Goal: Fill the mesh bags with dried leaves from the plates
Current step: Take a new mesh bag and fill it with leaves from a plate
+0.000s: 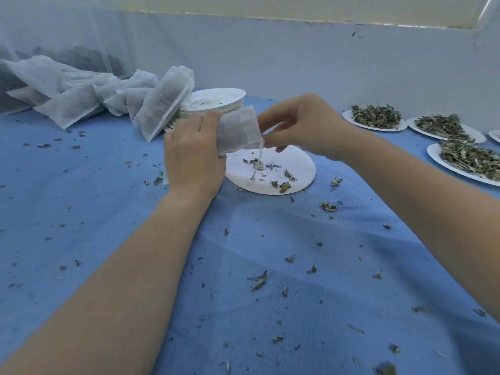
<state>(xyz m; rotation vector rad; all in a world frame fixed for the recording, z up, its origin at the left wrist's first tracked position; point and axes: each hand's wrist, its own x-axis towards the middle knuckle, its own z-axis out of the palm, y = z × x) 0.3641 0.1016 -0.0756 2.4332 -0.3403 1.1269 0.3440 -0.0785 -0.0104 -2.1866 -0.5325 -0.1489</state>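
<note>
Beyond your left fingers lies the heap of filled bags (81, 96). Your left hand (190, 155) grips the mesh bag (238, 128), fingers curled round it, above the nearly empty plate (295, 169). Your right hand (300, 125) pinches its drawstring end. Plates of dried leaves (376, 116) sit right of those fingers.

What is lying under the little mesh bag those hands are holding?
Below the mesh bag sits a white plate with only a few dried leaf scraps left. The left hand hides the plate's near-left edge.
</note>
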